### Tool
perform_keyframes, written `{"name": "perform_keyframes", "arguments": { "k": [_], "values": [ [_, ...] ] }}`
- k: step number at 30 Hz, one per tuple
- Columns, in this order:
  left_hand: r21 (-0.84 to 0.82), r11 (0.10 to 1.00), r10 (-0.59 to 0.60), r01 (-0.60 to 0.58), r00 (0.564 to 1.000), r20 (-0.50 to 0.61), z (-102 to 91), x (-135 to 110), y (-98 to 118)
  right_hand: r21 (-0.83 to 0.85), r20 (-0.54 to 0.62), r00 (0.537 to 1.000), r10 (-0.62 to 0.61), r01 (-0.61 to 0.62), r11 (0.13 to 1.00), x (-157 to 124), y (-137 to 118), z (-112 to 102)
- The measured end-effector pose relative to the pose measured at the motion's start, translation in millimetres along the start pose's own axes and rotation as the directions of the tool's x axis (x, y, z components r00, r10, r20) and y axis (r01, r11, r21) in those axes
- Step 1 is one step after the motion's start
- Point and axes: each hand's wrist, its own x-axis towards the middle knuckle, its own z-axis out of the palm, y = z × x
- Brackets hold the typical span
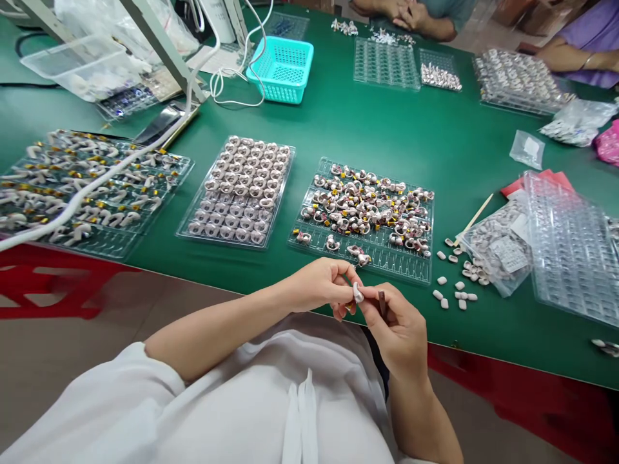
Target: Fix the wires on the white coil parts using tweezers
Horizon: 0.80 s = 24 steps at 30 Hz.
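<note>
Clamped in your left hand (333,287) was a small pale piece (358,293), thumb and fingers together on it, at the near edge of the green table (338,122). Your right hand (399,322) closed on a brown stick (382,304), its fingertips also up against the piece. Your white top (271,393) was nearest of all.

Just beyond your hands you had a clear tray (396,263) heaped with pale pieces with yellow bits, a few apart along its near side. Right of it, loose pale caps (463,296) lay near a clear bag (498,241) of similar parts, a thin wooden stick (476,218) beside the bag. Farther right: clear empty-looking trays (565,245), red sheet (556,180) partly under them.

To your left, another tray (220,239) held pale pieces in rows; at far left, a wider tray (109,241) of curved pale parts with yellow bits, white cable (91,187) crossing above.

Farther off, left of middle, you had a turquoise basket (278,90), then a clear tub (77,55) at the left. Far right, two co-workers sat: one's hands (411,13) together, the other's purple sleeve (592,45) by a loaded tray stack (520,77).
</note>
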Motion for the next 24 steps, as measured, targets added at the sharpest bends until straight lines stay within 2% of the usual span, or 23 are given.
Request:
{"name": "perform_keyframes", "arguments": {
  "k": [8, 16, 20, 24],
  "values": [
    [0.027, 0.998, -0.051, 0.05, 0.998, 0.037, -5.0, 0.3, 2.9, -0.118, 0.052, 0.993, -0.108, 0.113, 0.987, 3.3, -2.7, -4.4],
    [0.03, 0.989, -0.146, 0.143, 0.981, 0.128, -13.0, 6.3, -0.3, -0.239, 0.138, 0.984, -0.115, 0.145, 0.96, 8.3, -3.8, -9.3],
    [0.056, 0.991, -0.125, 0.118, 0.981, 0.148, -14.3, 5.9, -0.2, -0.248, 0.17, 0.975, -0.143, 0.183, 0.951, 9.2, -1.3, -10.9],
    [0.092, 0.992, -0.095, 0.086, 0.99, 0.101, -11.8, 2.9, 2.7, -0.249, 0.171, 0.966, -0.193, 0.232, 0.94, 8.7, 1.7, -10.9]
  ]
}}
